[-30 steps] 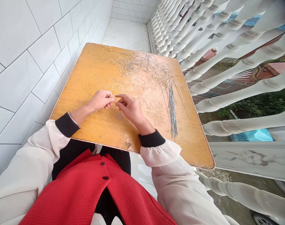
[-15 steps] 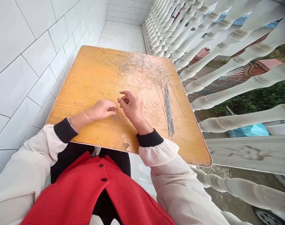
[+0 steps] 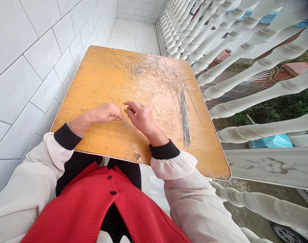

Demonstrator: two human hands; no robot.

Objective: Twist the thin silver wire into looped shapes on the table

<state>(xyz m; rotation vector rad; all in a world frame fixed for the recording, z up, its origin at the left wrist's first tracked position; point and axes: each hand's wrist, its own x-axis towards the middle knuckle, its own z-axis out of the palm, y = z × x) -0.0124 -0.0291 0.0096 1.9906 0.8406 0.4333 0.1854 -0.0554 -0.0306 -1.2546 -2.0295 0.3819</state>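
Observation:
My left hand (image 3: 105,113) is closed in a pinch above the near part of the wooden table, its fingertips pointing right. Close beside it my right hand (image 3: 142,118) has its fingers curled and thumb pressed in. A thin wire (image 3: 124,119) shows faintly between the two sets of fingertips; most of it is hidden by the fingers. Just beyond the hands lie several loose curved wires (image 3: 113,92). To the right of my right hand rests a bundle of straight grey wires (image 3: 185,118).
A tangled heap of bent wires (image 3: 151,67) covers the far side of the table (image 3: 93,145). A white tiled wall (image 3: 40,67) runs along the left. White balusters (image 3: 257,130) stand close to the table's right edge.
My left hand has closed its fingers and risen slightly, nearer to the fingertips of my right hand. My right hand has tilted a little to the left. The wires on the table lie as before.

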